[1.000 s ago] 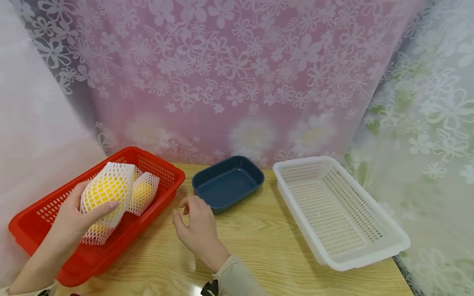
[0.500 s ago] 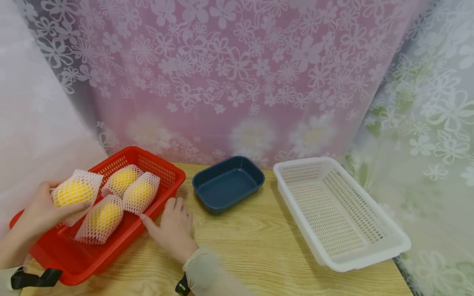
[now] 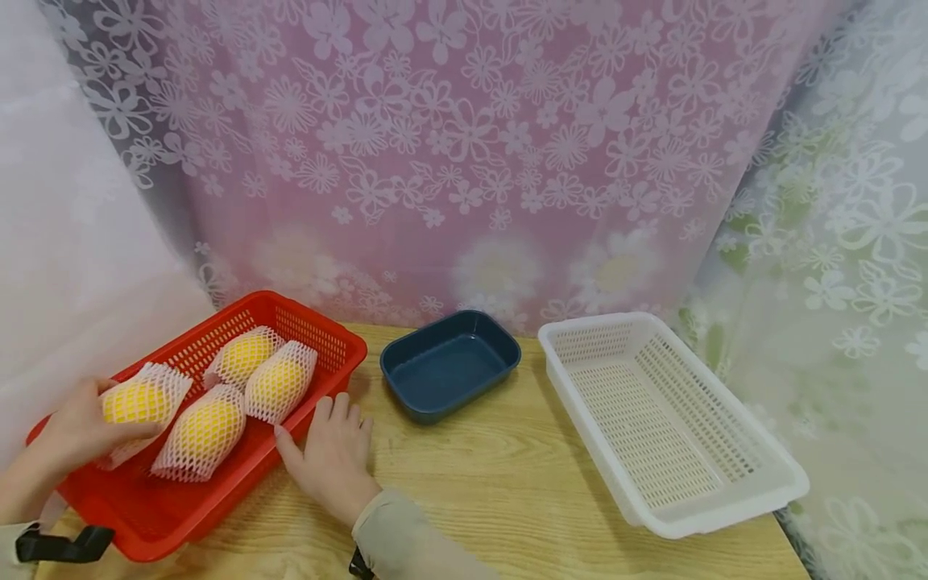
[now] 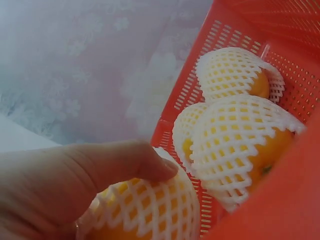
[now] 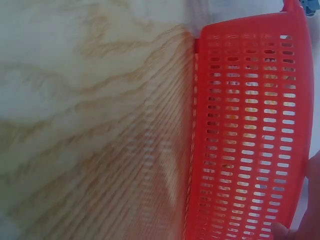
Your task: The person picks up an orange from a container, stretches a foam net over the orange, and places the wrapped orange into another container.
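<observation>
My left hand holds an orange in a white foam net at the left end of the red basket. Its thumb lies over the net, and the other fingers are largely hidden behind the fruit. Beside it in the basket rest a front netted orange, a back one and a right one. In the left wrist view, bare orange peel shows at a net's opening. My right hand touches the basket's near long side, thumb at the rim and fingers extended outside it.
A dark blue tray stands near the back middle of the wooden table. To the right is a white slotted basket. A pink flowered curtain hangs behind, with pale sheets at both sides.
My left hand has carried the netted orange leftward and lowered it into the red basket, uncovering the others. My right hand has shifted left from beside the blue tray to the basket's rim.
</observation>
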`<action>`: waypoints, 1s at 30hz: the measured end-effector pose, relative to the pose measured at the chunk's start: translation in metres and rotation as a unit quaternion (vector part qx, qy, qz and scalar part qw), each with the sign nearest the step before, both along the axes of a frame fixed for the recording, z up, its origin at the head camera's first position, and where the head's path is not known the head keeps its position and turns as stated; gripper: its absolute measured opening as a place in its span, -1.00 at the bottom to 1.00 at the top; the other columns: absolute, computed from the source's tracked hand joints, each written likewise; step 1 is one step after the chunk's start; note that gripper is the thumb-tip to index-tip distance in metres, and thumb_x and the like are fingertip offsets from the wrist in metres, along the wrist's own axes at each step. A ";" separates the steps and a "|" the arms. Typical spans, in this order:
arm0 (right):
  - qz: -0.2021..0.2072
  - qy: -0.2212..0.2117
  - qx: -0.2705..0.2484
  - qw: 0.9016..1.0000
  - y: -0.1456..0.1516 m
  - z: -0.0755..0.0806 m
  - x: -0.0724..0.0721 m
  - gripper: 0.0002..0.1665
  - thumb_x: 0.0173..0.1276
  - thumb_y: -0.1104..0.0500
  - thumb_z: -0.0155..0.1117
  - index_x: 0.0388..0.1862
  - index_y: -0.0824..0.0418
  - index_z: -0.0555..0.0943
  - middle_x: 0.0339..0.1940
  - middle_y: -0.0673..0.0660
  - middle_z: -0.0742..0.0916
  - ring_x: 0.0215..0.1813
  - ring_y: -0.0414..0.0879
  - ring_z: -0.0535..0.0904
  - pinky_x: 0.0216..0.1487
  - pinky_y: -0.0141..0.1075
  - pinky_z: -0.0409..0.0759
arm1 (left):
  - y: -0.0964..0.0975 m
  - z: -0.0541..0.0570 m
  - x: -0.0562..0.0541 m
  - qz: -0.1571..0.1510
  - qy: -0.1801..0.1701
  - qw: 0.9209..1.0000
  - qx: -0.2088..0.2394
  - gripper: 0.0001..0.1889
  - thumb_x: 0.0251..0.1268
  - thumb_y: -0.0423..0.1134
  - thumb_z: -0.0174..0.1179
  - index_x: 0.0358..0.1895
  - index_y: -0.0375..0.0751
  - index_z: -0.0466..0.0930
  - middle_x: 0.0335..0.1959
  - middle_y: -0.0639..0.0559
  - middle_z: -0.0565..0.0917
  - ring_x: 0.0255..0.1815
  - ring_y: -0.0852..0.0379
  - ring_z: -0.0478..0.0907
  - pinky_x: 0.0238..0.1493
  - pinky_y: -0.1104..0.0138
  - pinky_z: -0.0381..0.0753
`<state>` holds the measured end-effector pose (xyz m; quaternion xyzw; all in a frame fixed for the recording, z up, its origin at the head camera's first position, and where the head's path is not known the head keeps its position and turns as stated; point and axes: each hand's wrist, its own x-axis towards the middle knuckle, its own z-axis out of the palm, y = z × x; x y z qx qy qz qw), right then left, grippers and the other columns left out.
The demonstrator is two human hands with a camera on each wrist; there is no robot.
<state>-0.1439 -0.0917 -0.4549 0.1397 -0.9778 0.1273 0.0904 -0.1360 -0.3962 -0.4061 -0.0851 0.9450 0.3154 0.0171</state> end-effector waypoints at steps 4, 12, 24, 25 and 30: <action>-0.001 0.004 0.012 1.000 0.001 0.000 -0.001 -0.29 0.38 -0.53 -0.25 -0.17 0.08 0.38 -0.12 0.06 0.45 -0.17 -0.03 0.35 -0.15 -0.15 0.29 | -0.002 -0.002 -0.003 -0.016 -0.057 0.998 0.009 0.04 0.10 0.02 0.44 0.16 -0.70 -0.13 -0.25 -0.40 0.37 -0.43 -0.02 0.51 -0.45 0.14 0.68; -0.001 -0.001 0.023 1.000 0.002 0.000 -0.002 -0.25 0.36 -0.56 -0.30 -0.13 0.06 0.39 -0.09 0.06 0.46 -0.14 -0.02 0.37 -0.12 -0.13 0.32 | -0.003 -0.014 -0.010 -0.012 -0.042 0.998 -0.052 0.04 -0.01 -0.01 0.48 0.10 -0.75 -0.08 -0.26 -0.52 0.32 -0.38 -0.24 0.43 -0.48 0.08 0.59; -0.002 -0.032 0.010 0.999 0.002 -0.003 -0.006 -0.19 0.34 -0.60 -0.32 -0.05 0.06 0.39 -0.05 0.06 0.46 -0.06 0.00 0.38 -0.03 -0.06 0.35 | 0.015 -0.021 -0.009 0.009 -0.094 0.982 -0.166 0.07 0.05 0.12 0.37 0.04 -0.82 -0.12 -0.21 -0.77 0.15 -0.21 -0.65 0.21 -0.22 -0.31 0.38; -0.003 -0.036 0.011 0.999 0.003 -0.003 -0.007 -0.17 0.33 -0.60 -0.33 -0.01 0.06 0.39 -0.04 0.06 0.46 -0.05 0.00 0.38 0.00 -0.05 0.36 | 0.016 -0.022 -0.010 0.012 -0.090 0.981 -0.172 0.08 0.03 0.12 0.38 0.04 -0.83 -0.10 -0.19 -0.78 0.12 -0.18 -0.69 0.15 -0.20 -0.34 0.34; -0.004 -0.048 0.010 0.999 0.003 -0.002 -0.008 -0.14 0.30 -0.63 -0.31 0.03 0.06 0.39 -0.03 0.05 0.45 -0.01 0.01 0.39 0.04 -0.02 0.37 | 0.014 -0.026 -0.013 0.000 -0.092 0.978 -0.186 0.13 -0.03 0.19 0.41 0.04 -0.85 -0.05 -0.18 -0.77 0.07 -0.17 -0.71 0.11 -0.19 -0.40 0.35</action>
